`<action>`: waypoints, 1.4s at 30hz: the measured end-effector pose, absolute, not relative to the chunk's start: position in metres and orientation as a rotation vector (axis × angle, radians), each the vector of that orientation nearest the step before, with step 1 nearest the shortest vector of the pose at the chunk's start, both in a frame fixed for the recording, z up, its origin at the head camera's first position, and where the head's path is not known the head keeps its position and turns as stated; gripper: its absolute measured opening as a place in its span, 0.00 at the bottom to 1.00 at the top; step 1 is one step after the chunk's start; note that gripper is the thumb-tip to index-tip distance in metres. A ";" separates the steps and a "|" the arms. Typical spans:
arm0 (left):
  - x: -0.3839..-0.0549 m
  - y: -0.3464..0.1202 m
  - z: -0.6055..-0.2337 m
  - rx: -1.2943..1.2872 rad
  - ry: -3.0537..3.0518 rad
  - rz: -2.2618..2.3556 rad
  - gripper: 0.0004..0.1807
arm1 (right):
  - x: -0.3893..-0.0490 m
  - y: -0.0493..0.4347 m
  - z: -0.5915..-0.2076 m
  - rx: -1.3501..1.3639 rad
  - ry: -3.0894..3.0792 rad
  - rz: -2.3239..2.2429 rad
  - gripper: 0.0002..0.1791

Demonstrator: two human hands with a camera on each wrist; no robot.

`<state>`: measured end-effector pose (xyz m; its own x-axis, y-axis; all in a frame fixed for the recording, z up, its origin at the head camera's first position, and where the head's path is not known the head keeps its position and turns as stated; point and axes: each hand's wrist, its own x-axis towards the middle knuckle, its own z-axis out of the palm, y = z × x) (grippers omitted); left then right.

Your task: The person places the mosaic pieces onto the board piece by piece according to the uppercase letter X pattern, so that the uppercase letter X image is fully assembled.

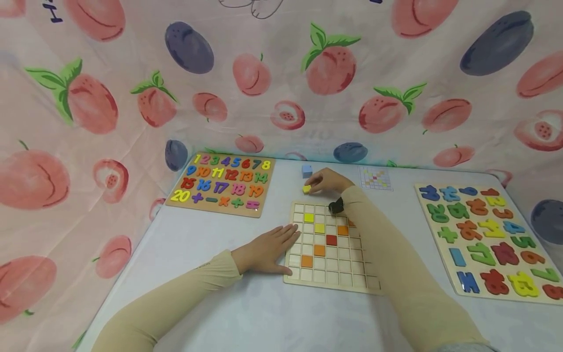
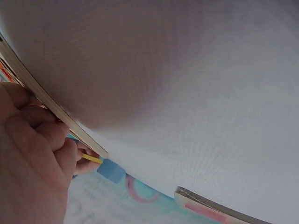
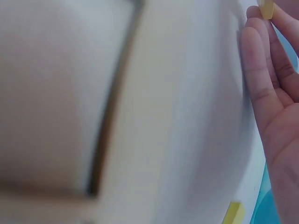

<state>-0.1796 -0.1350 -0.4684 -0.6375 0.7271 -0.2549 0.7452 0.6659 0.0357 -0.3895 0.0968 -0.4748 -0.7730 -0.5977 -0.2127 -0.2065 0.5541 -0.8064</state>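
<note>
A wooden grid board point(image 1: 333, 283) lies on the white table, with yellow, orange and red tiles in some of its squares. My left hand point(image 1: 267, 251) rests on the board's left edge, fingers stretched out. Beyond the board's far edge, my right hand point(image 1: 331, 181) pinches a yellow tile point(image 1: 306, 188) between thumb and fingertips; the right wrist view shows this tile point(image 3: 267, 8) too. Just behind that hand sits a light blue block point(image 1: 306, 171), also visible in the left wrist view as a blue cube point(image 2: 111, 170). My right forearm hides part of the board's right side.
A number puzzle board point(image 1: 259, 211) stands at the back left and another point(image 1: 457, 288) at the right. A small card with a coloured grid point(image 1: 375, 179) lies at the back. Another yellow piece point(image 3: 233, 213) shows low in the right wrist view. Fruit-print cloth point(image 1: 281, 73) hangs behind.
</note>
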 end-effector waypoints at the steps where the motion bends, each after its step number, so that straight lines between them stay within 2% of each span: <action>1: -0.180 -0.135 -0.469 1.181 2.634 -0.110 0.54 | -0.389 0.099 -0.474 -0.645 2.327 -1.116 0.17; 13: -0.180 -0.134 -0.470 1.163 2.635 -0.127 0.54 | -0.387 0.113 -0.479 -0.581 2.375 -1.158 0.16; 34: -0.180 -0.134 -0.471 1.177 2.636 -0.136 0.54 | -0.384 0.118 -0.476 -0.654 2.412 -1.154 0.15; 42: -0.180 -0.135 -0.472 1.179 2.642 -0.138 0.54 | -0.375 0.126 -0.461 -0.664 2.395 -1.273 0.16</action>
<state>-0.1799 -0.1345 -0.4716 -0.6436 0.7199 -0.2598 0.7430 0.6691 0.0135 -0.3749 0.1260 -0.4609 -0.8298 -0.5518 -0.0833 -0.2397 0.4873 -0.8397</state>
